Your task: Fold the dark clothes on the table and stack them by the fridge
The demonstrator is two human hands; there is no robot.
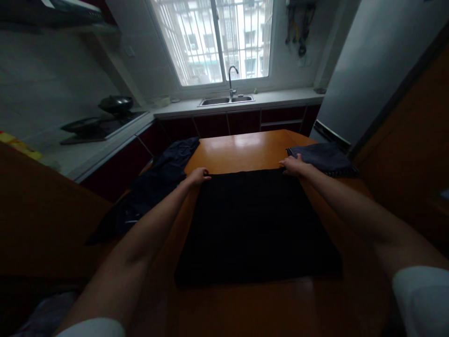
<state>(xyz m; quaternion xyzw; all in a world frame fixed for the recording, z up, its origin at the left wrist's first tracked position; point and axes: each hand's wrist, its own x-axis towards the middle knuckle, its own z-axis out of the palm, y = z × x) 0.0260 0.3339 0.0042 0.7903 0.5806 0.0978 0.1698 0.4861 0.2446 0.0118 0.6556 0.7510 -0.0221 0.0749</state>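
One flat black cloth pinched by left hand and right hand.

Home kitchen, apt-style. Steel dbl sink w/ tap under a barred window, flats visible outside. Pale counter runs in an L over dark red cabinets. Hob on the left w/ a wok on it, hood above. Utensils hang on the wall right of the window. Tall grey fridge at far right. Dim, daylight only.
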